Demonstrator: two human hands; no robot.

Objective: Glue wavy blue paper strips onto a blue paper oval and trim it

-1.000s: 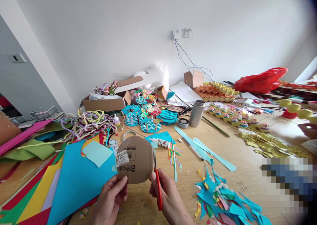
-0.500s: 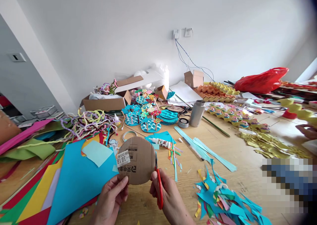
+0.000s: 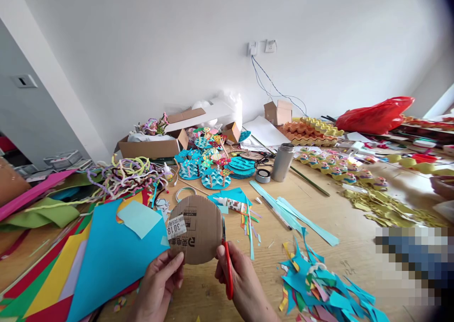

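Note:
My left hand (image 3: 159, 282) pinches the lower left edge of a round cardboard disc (image 3: 200, 227), which has printing and a white label on its face. In my right hand (image 3: 243, 279) is a pair of scissors with red handles (image 3: 229, 274). Their dark blades lie along the disc's right edge, partly hidden by it. Behind the disc stand a roll of tape (image 3: 186, 193) and a glue bottle (image 3: 230, 204) lying on blue paper. Blue card (image 3: 113, 256) with a pale blue piece on top lies beside my left hand.
Blue paper scraps (image 3: 329, 289) are heaped to the right. A grey bottle (image 3: 283, 162) and a tape roll (image 3: 263, 175) stand farther back, near decorated blue discs (image 3: 216, 178). Pipe cleaners (image 3: 131, 175) lie at left. At the right edge, a co-worker's hand (image 3: 441, 187) is near yellow egg-carton strips.
My hands, the disc and the scissors look almost unchanged. At the far right, the co-worker's hand and a yellow egg-carton strip have shifted.

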